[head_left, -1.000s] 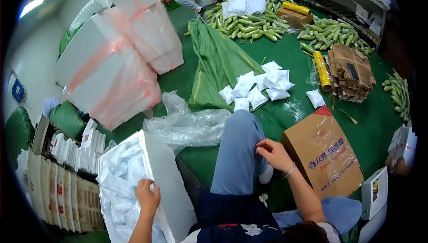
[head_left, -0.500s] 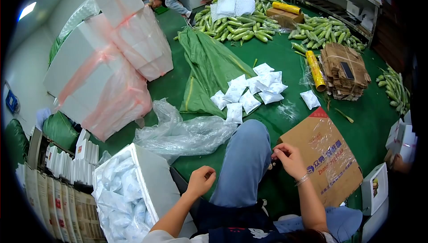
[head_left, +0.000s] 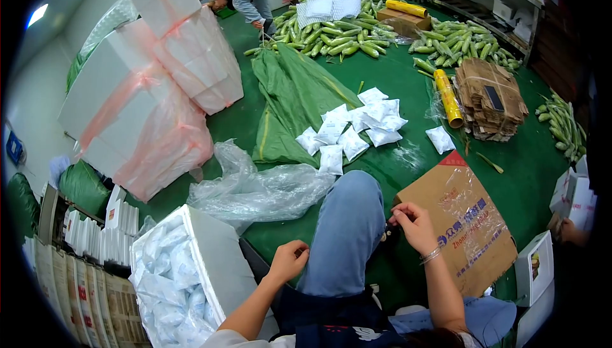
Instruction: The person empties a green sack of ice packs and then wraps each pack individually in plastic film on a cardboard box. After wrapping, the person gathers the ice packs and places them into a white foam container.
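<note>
Left hand [head_left: 288,260] has left the foam box [head_left: 217,265], now curled empty by the knee [head_left: 347,220]; right hand [head_left: 411,223] pinches something small and dark, likely needing both hands next.

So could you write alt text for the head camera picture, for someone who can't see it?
Seen from above, a seated person's left hand rests by one knee while the right hand pinches something small beside a cardboard box. A foam box of white packs sits at their left. White packs and corn lie on the green floor.
</note>
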Tool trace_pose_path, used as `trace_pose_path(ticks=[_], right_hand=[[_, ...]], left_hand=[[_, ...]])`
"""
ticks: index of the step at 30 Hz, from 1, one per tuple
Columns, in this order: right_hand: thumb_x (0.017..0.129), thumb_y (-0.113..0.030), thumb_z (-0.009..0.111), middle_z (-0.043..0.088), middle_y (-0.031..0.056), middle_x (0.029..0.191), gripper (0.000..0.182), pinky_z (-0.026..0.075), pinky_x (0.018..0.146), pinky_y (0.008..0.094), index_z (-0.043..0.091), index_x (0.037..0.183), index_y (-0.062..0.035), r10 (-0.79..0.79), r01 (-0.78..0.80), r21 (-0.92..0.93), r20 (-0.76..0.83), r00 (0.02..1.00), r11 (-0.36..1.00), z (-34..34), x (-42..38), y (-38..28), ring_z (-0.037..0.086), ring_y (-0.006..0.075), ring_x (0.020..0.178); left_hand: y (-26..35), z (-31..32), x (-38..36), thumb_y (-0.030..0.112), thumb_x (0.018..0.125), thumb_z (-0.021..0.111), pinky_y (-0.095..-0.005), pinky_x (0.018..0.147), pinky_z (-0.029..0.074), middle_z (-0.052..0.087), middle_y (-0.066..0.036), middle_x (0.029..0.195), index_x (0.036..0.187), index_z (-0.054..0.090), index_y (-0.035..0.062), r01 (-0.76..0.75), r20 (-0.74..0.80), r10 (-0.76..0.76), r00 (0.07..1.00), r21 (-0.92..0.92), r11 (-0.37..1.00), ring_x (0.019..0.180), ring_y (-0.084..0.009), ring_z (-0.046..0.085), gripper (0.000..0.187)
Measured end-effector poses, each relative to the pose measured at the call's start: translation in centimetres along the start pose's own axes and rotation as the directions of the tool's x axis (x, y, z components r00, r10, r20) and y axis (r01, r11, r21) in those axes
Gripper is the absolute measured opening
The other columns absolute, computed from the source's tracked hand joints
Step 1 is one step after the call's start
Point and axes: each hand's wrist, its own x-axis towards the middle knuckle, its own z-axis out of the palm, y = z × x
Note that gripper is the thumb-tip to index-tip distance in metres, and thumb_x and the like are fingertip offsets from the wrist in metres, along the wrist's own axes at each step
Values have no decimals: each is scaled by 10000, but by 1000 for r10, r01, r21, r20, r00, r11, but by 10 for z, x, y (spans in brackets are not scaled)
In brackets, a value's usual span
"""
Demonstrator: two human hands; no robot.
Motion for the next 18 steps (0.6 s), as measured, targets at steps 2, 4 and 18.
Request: trace_pose_path(ticks=[2,4,18], right_hand=[[921,-76,558,652,68,789,127,496,705,243,608,944,38,-5,5,-18,-8,1000,1000,-2,1,0,608,113,726],[921,-76,558,652,69,790,127,496,706,243,608,945,38,-13,12,-23,-12,1000,1000,-3,2,3,609,113,727],[908,-83,563,665,73,784,132,505,698,250,612,921,38,-27,27,-2,-24,999,1000,-1,4,1,638,124,726]], left_hand=[[-3,1,1,116,800,615,-338,619,500,651,-155,775,862,650,-9,9,5,-9,1000,5,1000,643,-250,633,145],[-6,2,2,87,826,624,-279,578,479,643,-106,701,884,646,-21,-37,0,37,999,18,999,596,-144,603,125],[-11,8,19,103,811,613,-326,639,508,657,-136,824,937,629,-3,-13,-83,13,996,-2,1000,681,-223,637,165]])
